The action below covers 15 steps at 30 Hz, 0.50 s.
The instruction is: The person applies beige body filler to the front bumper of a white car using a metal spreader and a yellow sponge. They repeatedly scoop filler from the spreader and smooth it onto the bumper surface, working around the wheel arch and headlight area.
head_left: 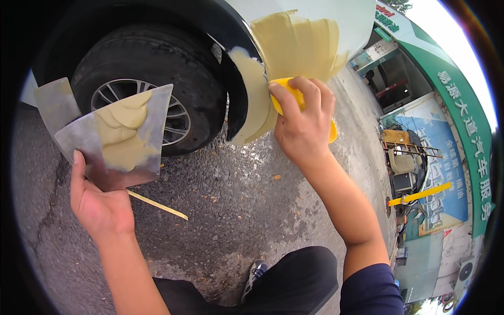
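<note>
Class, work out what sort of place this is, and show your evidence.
Probably the ground outside a car repair shop: tan filler is spread on a white car panel beside a wheel, and on the right stands a building with a green sign and an open bay.

smooth paste, dull metal plate

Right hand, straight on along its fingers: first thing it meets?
Likely the paste-smeared car panel. The yellow spreader held in the right hand seems to be against it; exact depth is unclear.
</note>
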Motion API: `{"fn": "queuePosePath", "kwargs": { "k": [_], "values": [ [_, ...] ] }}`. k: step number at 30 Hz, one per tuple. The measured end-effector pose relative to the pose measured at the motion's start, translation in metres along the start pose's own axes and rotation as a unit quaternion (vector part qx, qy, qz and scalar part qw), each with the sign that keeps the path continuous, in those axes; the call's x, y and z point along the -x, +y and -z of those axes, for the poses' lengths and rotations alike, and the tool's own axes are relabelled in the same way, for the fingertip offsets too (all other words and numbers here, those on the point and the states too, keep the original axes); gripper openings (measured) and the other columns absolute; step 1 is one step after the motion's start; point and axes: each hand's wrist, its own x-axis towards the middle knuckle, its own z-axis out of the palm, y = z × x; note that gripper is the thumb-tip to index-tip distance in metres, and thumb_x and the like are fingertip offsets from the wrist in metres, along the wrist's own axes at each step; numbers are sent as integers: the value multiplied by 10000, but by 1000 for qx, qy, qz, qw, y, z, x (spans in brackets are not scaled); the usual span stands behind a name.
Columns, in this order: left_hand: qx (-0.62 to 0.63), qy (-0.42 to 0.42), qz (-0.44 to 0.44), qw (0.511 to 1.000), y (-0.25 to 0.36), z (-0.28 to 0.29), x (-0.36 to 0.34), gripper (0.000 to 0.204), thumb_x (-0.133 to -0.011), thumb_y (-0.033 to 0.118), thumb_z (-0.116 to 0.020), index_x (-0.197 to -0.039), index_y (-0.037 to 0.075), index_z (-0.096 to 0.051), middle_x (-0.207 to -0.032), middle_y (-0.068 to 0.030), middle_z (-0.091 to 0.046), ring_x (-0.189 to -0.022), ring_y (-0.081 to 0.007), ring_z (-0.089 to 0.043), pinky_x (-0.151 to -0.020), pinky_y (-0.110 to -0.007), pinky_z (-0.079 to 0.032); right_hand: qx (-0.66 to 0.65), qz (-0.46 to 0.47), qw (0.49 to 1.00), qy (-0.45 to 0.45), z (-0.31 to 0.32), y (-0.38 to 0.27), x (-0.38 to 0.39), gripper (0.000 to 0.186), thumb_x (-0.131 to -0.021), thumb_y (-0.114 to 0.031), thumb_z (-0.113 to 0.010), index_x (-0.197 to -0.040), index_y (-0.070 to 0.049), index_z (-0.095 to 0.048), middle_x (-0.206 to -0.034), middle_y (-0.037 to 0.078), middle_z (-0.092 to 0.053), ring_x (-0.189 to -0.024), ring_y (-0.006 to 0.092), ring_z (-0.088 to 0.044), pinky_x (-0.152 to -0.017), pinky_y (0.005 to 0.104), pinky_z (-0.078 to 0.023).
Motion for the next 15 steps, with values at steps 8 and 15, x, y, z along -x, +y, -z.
{"fn": "queuePosePath", "kwargs": {
  "k": [8,15],
  "values": [
    [-24,1,5,1000,-1,2,5,396,-978,211,-650,-1310,19,-550,-1378,-95,-550,-1306,-236,-501,-1128,-458,-375,-16,-21,1000,9,-12,2,23,377,-710,-74,-691,-1078,-156,-707,-1125,87,-575,-1057,328,-523,-910,469,-435],
    [-23,9,23,999,-3,6,8,372,-985,205,-638,-1301,25,-561,-1342,-80,-589,-1291,-233,-517,-1126,-454,-371,-26,-29,999,7,-22,1,42,372,-727,-86,-675,-1093,-149,-709,-1132,92,-561,-1082,334,-508,-911,484,-434]
  ]
}}
